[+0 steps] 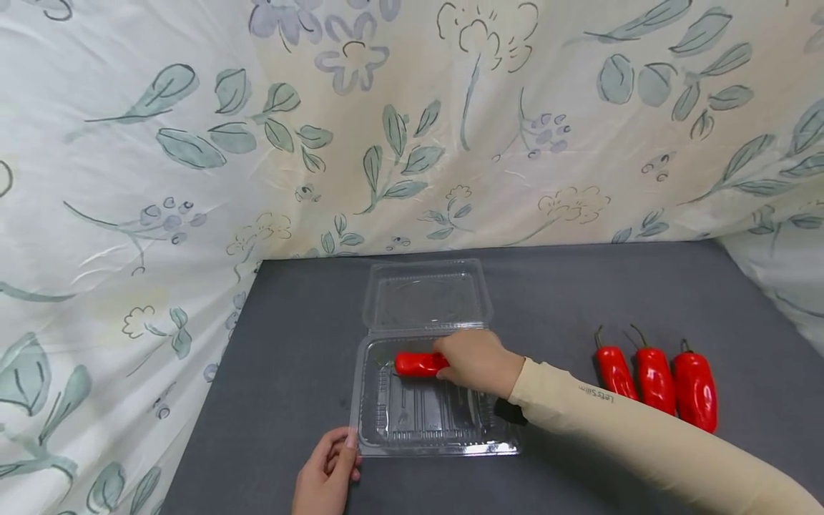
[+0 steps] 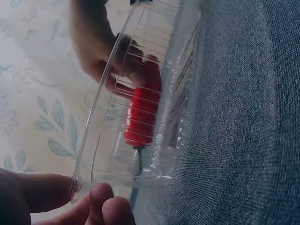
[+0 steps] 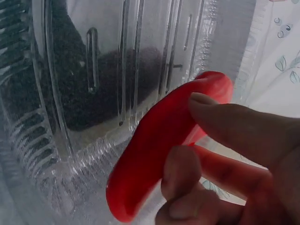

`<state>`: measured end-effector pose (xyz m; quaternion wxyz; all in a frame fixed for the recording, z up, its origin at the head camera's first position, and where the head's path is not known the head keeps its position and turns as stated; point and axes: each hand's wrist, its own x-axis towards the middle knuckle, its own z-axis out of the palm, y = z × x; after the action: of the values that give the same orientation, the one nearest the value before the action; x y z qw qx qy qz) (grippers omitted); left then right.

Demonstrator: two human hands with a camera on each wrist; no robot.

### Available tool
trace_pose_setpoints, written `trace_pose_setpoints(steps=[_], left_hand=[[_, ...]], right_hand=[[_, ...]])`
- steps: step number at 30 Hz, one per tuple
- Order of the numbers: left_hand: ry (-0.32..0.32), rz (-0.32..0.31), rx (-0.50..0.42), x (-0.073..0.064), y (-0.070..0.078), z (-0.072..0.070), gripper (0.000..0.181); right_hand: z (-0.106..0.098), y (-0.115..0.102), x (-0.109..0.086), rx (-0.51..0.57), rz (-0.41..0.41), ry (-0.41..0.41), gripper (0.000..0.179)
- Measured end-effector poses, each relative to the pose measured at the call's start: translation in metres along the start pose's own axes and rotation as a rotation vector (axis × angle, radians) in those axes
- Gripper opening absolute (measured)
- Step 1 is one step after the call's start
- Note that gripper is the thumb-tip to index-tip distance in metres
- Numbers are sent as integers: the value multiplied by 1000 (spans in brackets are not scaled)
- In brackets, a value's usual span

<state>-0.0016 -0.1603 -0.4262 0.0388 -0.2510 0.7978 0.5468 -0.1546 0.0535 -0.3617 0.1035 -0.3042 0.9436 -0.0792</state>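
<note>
My right hand (image 1: 479, 360) pinches a red pepper (image 1: 415, 364) between thumb and fingers, inside the base of a clear plastic clamshell container (image 1: 425, 449). In the left wrist view the pepper (image 2: 141, 117) shows through the ribbed wall, its green stem toward the near end. The right wrist view has the pepper (image 3: 154, 136) lying slantwise near the container's side wall. My left hand (image 1: 327, 468) pinches the container's front left corner, thumb on the rim and fingers curled at the edge. The container's lid (image 1: 428, 300) lies folded back, away from me.
Three more red peppers, among them a right-hand one (image 1: 695, 390), lie side by side on the dark grey cloth (image 1: 290, 343), partly behind my right forearm. A floral curtain (image 1: 412, 143) hangs along the back and both sides.
</note>
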Motion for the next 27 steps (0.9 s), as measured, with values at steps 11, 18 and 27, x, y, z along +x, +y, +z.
trace_pose_setpoints(steps=[11, 18, 27], left_hand=[[2, -4, 3, -1, 1, 1, 47], [6, -7, 2, -1, 0, 1, 50], [19, -2, 5, 0, 0, 2, 49]], right_hand=[[7, 2, 4, -30, -3, -18, 27], [9, 2, 5, -29, -12, -8, 28], [8, -1, 6, -46, -4, -14, 31]])
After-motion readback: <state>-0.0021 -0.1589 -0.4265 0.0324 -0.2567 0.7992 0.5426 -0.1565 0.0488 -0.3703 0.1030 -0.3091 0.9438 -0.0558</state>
